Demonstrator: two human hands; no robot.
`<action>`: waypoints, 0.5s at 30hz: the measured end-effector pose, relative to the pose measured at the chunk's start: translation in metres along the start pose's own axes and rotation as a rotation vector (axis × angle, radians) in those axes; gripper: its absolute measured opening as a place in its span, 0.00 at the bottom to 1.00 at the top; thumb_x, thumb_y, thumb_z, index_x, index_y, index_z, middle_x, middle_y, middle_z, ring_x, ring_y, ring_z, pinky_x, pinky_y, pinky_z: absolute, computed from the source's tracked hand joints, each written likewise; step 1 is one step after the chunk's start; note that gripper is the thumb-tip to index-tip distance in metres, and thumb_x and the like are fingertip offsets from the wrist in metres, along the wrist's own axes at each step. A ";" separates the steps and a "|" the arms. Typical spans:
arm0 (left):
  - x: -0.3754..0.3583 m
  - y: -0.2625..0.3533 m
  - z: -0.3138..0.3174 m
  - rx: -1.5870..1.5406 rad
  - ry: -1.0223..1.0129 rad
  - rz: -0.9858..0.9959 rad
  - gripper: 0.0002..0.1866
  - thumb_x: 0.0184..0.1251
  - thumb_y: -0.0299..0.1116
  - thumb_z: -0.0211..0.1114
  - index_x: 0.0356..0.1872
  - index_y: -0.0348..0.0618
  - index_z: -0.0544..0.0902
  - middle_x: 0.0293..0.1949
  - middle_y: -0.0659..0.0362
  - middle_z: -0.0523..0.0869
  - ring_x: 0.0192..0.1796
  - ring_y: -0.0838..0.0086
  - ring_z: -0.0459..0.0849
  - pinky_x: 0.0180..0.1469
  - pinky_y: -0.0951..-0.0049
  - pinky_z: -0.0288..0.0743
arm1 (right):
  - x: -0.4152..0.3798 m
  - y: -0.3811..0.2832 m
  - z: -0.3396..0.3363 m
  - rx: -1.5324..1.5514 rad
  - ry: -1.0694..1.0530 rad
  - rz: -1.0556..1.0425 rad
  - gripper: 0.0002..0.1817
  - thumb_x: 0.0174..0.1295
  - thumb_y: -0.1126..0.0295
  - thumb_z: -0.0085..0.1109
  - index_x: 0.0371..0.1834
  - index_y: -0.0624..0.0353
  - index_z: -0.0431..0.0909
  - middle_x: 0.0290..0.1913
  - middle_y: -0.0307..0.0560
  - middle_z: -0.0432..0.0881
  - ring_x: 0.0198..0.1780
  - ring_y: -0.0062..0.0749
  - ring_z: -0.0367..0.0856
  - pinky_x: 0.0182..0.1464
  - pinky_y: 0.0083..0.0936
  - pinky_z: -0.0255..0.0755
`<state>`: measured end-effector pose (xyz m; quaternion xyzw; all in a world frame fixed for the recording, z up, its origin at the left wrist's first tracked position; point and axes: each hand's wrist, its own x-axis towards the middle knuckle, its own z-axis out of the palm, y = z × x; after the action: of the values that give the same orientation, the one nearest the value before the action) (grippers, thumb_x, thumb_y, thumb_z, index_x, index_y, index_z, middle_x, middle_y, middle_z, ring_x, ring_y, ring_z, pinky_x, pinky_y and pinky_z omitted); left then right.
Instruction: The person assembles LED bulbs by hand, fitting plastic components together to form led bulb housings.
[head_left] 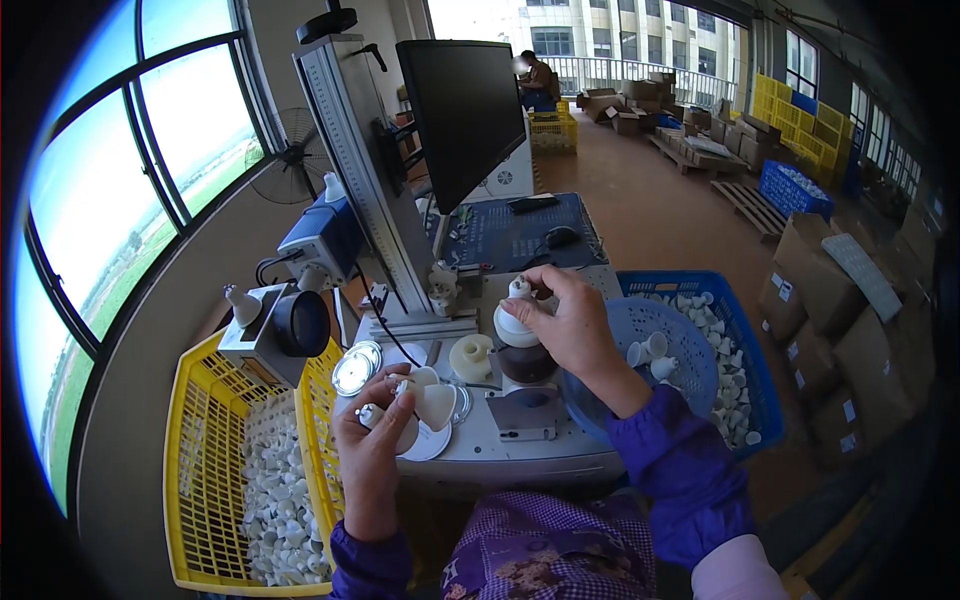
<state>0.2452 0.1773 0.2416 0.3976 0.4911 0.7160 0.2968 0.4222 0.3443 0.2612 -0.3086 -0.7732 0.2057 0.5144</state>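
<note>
Between the fingers of my left hand [372, 445] are several white lamp-cup parts [436, 404] with small metal-tipped necks, held over the left side of the machine table. My right hand [572, 325] pinches the neck of another white part [519, 290], which stands upright on a dark round fixture [526, 364]. Whether that part touches the fixture is hard to tell. A cream round piece [470, 358] lies left of the fixture. Under my right forearm, a bluish round basket [690, 345] holds a few white parts.
A yellow crate [318, 440] full of white parts stands at the left, a blue crate [765, 390] at the right. The machine column [350, 170], laser head [270, 330] and monitor [465, 115] rise ahead. A person [540, 80] sits far back; cardboard boxes [815, 290] are at right.
</note>
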 end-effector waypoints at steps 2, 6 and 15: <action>-0.006 -0.004 0.000 -0.044 0.008 -0.037 0.07 0.58 0.26 0.68 0.36 0.33 0.83 0.51 0.50 0.80 0.53 0.69 0.77 0.57 0.70 0.69 | 0.001 -0.003 -0.002 -0.054 0.000 -0.009 0.17 0.51 0.64 0.71 0.38 0.64 0.80 0.33 0.52 0.82 0.36 0.35 0.80 0.40 0.29 0.73; -0.016 -0.015 -0.003 -0.068 0.007 -0.099 0.07 0.58 0.25 0.67 0.35 0.33 0.83 0.52 0.50 0.79 0.54 0.69 0.77 0.58 0.71 0.68 | 0.001 -0.005 -0.002 -0.140 0.037 -0.122 0.17 0.51 0.62 0.70 0.39 0.62 0.81 0.30 0.49 0.82 0.35 0.38 0.78 0.40 0.32 0.70; -0.029 -0.023 -0.005 -0.093 -0.006 -0.192 0.06 0.57 0.24 0.67 0.35 0.33 0.83 0.53 0.50 0.79 0.53 0.69 0.77 0.56 0.72 0.69 | 0.002 0.014 -0.004 0.121 -0.094 0.011 0.19 0.55 0.58 0.67 0.44 0.60 0.81 0.36 0.50 0.79 0.37 0.36 0.79 0.41 0.29 0.72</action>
<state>0.2564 0.1597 0.2108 0.3366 0.4925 0.7050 0.3835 0.4289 0.3557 0.2548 -0.2713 -0.7810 0.2693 0.4939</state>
